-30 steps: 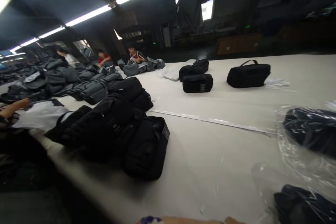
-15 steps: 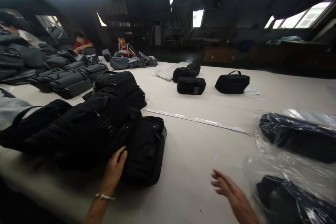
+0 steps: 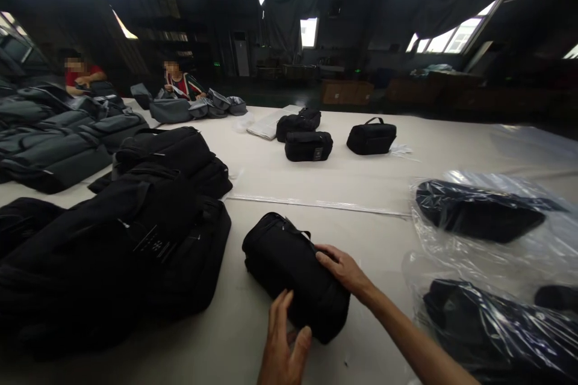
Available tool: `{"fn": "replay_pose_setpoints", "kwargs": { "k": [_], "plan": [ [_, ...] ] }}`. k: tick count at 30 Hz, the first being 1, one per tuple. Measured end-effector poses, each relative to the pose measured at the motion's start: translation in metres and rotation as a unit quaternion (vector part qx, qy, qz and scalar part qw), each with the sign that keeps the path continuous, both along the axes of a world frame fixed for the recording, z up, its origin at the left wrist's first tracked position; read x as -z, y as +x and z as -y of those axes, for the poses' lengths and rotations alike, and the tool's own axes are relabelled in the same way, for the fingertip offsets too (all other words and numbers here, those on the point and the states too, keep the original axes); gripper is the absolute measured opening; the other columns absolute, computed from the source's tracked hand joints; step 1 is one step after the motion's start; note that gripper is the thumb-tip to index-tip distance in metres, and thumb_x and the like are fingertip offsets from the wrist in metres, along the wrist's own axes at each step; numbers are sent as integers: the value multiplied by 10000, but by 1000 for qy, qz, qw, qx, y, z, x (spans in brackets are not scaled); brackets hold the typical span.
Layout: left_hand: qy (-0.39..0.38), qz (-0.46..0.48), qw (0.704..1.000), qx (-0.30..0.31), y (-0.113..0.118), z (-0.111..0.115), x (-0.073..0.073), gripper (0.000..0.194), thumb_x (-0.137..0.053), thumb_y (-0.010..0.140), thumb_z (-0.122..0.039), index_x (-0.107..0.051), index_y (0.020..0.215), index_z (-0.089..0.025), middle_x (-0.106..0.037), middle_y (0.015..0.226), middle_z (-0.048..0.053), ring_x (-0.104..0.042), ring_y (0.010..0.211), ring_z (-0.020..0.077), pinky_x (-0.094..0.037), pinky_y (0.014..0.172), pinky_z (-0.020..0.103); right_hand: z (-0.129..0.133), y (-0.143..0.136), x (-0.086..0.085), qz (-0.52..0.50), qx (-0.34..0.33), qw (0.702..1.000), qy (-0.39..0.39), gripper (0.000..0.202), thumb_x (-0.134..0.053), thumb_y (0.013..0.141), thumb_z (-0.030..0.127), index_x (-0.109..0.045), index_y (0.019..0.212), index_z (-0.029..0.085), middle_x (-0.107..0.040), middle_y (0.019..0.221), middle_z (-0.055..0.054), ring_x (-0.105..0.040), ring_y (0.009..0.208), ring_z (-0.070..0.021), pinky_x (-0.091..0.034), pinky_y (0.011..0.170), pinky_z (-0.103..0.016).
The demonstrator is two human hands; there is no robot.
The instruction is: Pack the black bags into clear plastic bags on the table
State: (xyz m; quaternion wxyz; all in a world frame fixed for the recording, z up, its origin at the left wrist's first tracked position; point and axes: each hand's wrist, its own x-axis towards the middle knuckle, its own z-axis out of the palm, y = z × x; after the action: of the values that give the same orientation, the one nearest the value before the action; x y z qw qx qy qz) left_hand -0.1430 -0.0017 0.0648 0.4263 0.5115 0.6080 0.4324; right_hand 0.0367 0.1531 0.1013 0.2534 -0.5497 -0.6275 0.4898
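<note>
A black bag lies at a slant on the pale table between the person's two hands, just beside the heap of black bags and apart from it. The right hand lies along the bag's right side by the carry handle, its thumb and fingers near one another; whether they pinch the fabric I cannot tell. The left hand has its thumb spread away from its fingers, the fingertips at the near side of the bag (light contact at most, by the look of it). With the left hand so loosely placed, a lift now could let the bag roll or pivot about the right hand. A push leftward might knock the heap, whose overlapping bags look able to slide. A wide swing to the right could snag the loose clear plastic around the wrapped bags.
</note>
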Motion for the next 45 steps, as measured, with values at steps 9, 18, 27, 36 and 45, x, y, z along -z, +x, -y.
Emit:
{"fn": "replay_pose_setpoints", "kwargs": {
  "k": [9,18,27,36,45],
  "plan": [
    [168,-269,946,72,-44,-120,-71,222,-496,932,-296,-646,1079,-225,-655,1147,91,-579,1116,254,-454,1008,429,-30,32,-31,212,4,975,66,262,-609,802,427,-732,899,217,-708,983,-80,-626,952,-265,-442,871,-380],
    [23,-433,875,217,-52,-208,-81,352,-596,844,-483,-690,1031,-200,-656,1108,103,-563,1092,309,-430,943,436,-6,20,-23,89,116,976,161,146,-527,873,382,-555,823,248,-635,706,18,-587,651,-173,-454,653,-291],
    [-17,-406,896,178,-57,-209,-86,254,-604,834,-397,-628,673,-201,-696,974,67,-617,969,240,-454,860,350,7,26,-11,111,78,938,318,149,-476,948,317,-594,896,242,-679,814,-27,-646,762,-192,-493,732,-306],
    [-41,-443,876,183,-49,-202,-79,344,-525,905,-447,-692,791,-169,-624,1288,171,-546,1217,348,-365,1031,476,-5,-15,-25,216,80,950,210,228,-583,915,436,-643,836,231,-695,850,-53,-630,825,-234,-485,779,-353],
    [-91,-318,937,113,-66,-189,-61,445,-322,946,-524,-658,1046,-250,-655,1272,46,-605,1142,234,-449,956,343,23,-12,-19,-22,3,890,455,101,-572,921,177,-617,1005,212,-723,977,-65,-676,930,-205,-519,930,-422]
  ]
}}
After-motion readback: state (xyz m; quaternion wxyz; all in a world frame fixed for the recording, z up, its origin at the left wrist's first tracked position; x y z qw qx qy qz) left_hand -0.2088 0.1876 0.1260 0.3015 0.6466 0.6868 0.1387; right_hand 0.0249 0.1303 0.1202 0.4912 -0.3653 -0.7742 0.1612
